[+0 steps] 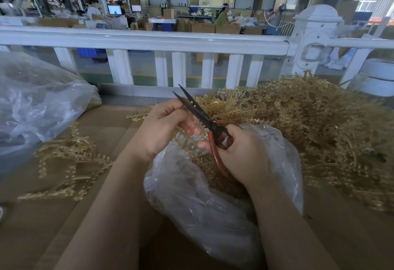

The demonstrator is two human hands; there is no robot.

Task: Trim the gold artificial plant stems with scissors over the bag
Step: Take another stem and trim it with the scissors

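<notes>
Left pile: we saw loose gold plastic stems (70, 163) lying on the brown cardboard desk (42, 216).
Left hand (162, 129): curled, pinching one gold stem beside the blades.
Scissors: our right hand (241, 152) gripped red-handled black scissors (200, 116), blades slightly parted, pointing up-left.
Bag: clear plastic bag (191, 195) lay directly beneath, holding clippings.

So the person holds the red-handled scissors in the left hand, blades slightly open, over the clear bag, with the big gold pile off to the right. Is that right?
Not quite: the head view shows the red-handled scissors in the right hand, not the left. The left hand holds a gold stem instead. The rest stands: blades slightly open, over the clear bag, big gold pile to the right.
</notes>
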